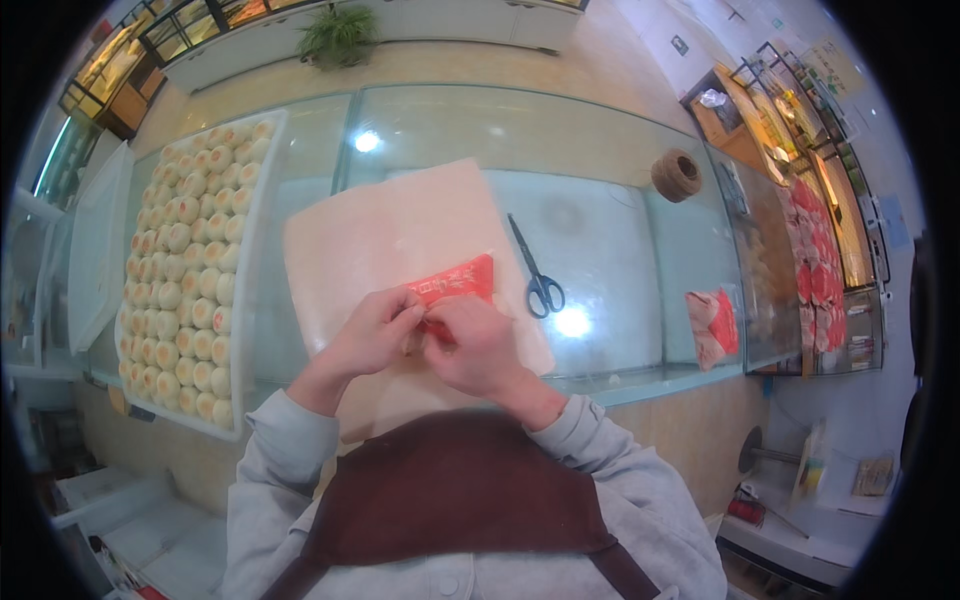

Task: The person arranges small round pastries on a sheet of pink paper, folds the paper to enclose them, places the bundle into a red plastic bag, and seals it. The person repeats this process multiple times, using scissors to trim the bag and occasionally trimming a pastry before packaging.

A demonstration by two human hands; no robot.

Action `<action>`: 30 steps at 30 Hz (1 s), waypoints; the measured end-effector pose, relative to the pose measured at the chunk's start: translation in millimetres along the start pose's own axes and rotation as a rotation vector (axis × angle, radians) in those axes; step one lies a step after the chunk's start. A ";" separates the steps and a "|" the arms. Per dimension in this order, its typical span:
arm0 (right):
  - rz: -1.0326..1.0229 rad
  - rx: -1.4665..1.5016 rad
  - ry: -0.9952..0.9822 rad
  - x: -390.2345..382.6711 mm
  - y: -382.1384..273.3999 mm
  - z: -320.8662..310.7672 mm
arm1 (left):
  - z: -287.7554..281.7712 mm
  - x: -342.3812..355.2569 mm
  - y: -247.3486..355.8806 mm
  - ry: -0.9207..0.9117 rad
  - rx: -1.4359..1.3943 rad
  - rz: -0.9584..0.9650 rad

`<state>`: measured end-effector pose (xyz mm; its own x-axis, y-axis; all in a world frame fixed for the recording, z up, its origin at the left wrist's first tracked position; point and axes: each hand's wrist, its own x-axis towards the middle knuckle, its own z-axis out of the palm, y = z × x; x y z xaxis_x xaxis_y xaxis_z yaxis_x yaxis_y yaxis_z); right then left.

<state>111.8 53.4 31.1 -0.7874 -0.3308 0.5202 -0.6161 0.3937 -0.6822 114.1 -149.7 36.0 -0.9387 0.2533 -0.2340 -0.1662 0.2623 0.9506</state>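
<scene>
A red printed paper piece sits over the brown wrapping paper in front of me. My left hand pinches it at its near left end, thumb and fingertips pressed together. Close beside it, touching or almost touching the left fingertips, my right hand is curled with its fingers closed on the red paper's near edge. What lies beneath the red paper between my hands is mostly hidden. To the right of the paper lie dark-handled scissors on the glass counter.
A white tray full of round pale pastries stands at the left. At the right are a brown twine roll and a red-and-brown wrapped packet. More red packets stack farther right. The glass counter has raised edges.
</scene>
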 end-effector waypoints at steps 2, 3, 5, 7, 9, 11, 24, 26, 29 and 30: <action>-0.048 -0.054 -0.005 1.2 0.2 -0.5 | -5.3 2.6 -0.7 -0.024 -0.012 -0.034; -0.067 -0.065 0.005 1.3 1.6 0.3 | -6.6 2.3 -1.1 -0.023 -0.033 -0.041; -0.106 -0.067 0.054 0.4 5.3 3.9 | -6.1 2.1 -1.7 -0.020 -0.147 -0.092; -0.100 -0.092 0.075 -4.3 9.1 5.5 | -4.0 4.8 -4.0 0.060 -0.181 -0.019; -0.070 -0.085 0.047 -10.4 11.5 5.3 | -1.6 10.0 -11.5 0.229 -0.099 0.180; -0.057 -0.119 0.038 -14.3 13.8 0.4 | -1.1 14.7 -25.3 0.252 0.145 0.241; -0.141 -0.320 -0.623 47.6 24.8 -49.0 | -22.4 4.7 -111.2 0.470 -0.020 0.154; -0.007 -0.332 -0.570 39.5 20.4 -64.5 | -23.3 1.2 -109.9 0.442 0.121 0.140; 0.214 -0.309 -0.291 12.0 24.9 -110.9 | -11.2 -13.9 -106.8 0.442 0.736 0.372; 0.298 -0.272 -0.195 -0.3 31.9 -135.2 | -3.5 -17.2 -105.7 0.432 0.778 0.399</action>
<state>89.6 182.0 78.6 -0.9289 -0.3135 0.1970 -0.3662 0.6990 -0.6142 146.7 -185.1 -59.7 -0.9385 0.1341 0.3182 0.2881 0.8122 0.5073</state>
